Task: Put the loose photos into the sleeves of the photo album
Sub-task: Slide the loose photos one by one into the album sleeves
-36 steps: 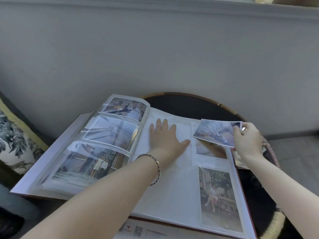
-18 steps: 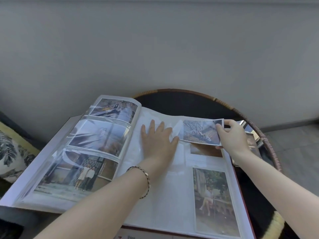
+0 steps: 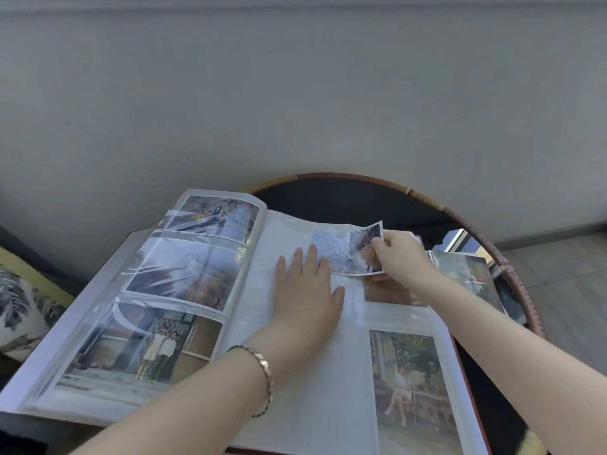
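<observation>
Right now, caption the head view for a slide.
Left hand flat on the album page; right hand pinches a loose photo at the page's top.

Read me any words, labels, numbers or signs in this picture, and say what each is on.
No text can be read. The open white-paged photo album, its sleeved colour prints, the loose photo of bare trees pinched by the right hand, and the stack of loose prints on the round dark table show no legible writing.
</observation>
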### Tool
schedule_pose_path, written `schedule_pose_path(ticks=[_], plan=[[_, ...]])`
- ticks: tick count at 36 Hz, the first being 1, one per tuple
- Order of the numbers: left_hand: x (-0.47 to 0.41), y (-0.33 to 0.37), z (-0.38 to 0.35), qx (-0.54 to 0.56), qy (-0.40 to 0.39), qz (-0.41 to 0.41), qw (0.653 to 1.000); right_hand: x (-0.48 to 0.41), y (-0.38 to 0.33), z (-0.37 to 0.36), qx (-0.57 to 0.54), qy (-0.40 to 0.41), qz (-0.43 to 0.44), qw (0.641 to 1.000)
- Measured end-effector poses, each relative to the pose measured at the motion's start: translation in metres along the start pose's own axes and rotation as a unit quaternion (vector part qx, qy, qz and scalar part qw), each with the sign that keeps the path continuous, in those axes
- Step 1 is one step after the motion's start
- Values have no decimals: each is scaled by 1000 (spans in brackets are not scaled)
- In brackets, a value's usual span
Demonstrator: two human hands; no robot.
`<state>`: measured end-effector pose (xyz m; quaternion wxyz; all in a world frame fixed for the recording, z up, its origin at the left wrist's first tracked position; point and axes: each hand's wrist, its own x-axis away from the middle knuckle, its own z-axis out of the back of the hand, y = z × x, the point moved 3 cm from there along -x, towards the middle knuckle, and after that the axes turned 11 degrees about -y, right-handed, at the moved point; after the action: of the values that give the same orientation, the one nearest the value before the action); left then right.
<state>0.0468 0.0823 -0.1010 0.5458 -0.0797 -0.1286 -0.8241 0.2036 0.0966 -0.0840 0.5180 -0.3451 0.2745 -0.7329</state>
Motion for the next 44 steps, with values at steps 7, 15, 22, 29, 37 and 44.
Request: schedule_pose_path(ticks=[7,15,22,29,37,44], plan=[[33,-26,-9,-56,-19,34,998,4,13,9,-12,57,-6,998],[35,-26,-15,-25,35,7,999,-1,-2,-16,-107,58,-5,993],[36,-26,-16,-51,74,17,996,-1,-10,-20,-69,20,-26,997],[33,-27,-25,-32,90,-7,995,-4,-19,-25,26,-7,-37,999],[32,-32,-23,-40,85,10,996,-7,-30,-26,-13,-54,-63,996],[33,-32,-26,-43,65,5,997,-10,-32,-26,-157,-72,-120,978]])
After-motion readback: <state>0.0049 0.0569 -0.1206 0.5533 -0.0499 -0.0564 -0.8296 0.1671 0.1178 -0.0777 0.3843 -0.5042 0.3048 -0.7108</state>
